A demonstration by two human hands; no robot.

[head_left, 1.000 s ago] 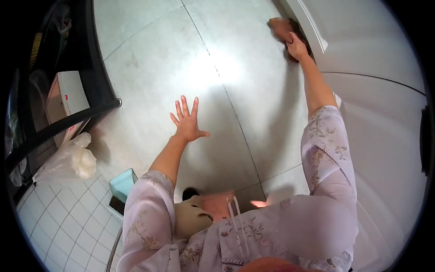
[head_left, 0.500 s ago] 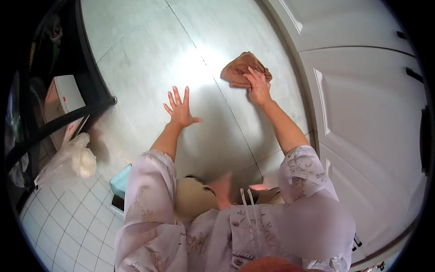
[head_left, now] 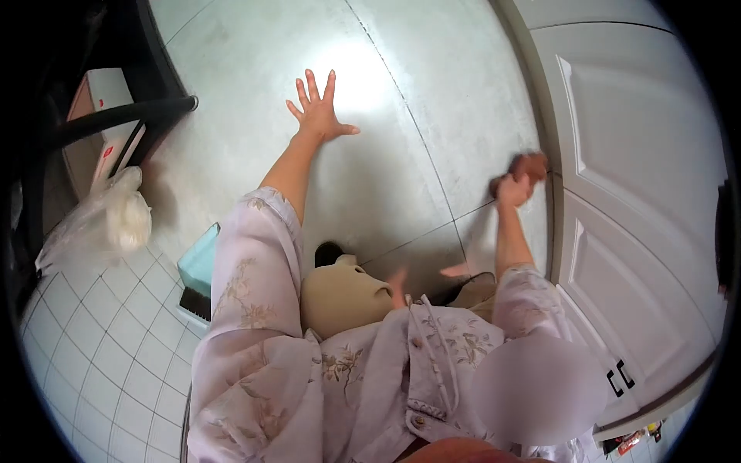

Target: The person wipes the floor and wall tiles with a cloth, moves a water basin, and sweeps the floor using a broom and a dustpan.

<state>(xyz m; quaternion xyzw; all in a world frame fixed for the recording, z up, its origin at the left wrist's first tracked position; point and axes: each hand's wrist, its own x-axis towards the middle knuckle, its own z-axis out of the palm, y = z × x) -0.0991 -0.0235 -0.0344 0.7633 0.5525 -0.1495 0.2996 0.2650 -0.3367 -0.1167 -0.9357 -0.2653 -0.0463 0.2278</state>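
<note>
My left hand [head_left: 318, 116] lies with its fingers spread on the pale tiled floor [head_left: 386, 170], left of a dark seam, holding nothing. At the right, my right hand [head_left: 515, 190] is closed on a brown cloth [head_left: 530, 168]. The cloth is bunched up and touches the floor beside the base of the white cabinets. Motion blurs the cloth a little, and part of it is hidden by my fingers.
White cabinet doors [head_left: 610, 116] line the right side. At the left stand a black rack [head_left: 162, 108], a white box [head_left: 116, 92] and a plastic bag [head_left: 127, 220]. A light blue dustpan [head_left: 199, 258] with a dark brush [head_left: 195, 303] is at the lower left.
My right hand has swept the brown cloth from the middle of the floor to the cabinet base, where it is now bunched instead of spread. My left hand stays spread; the view has shifted.
</note>
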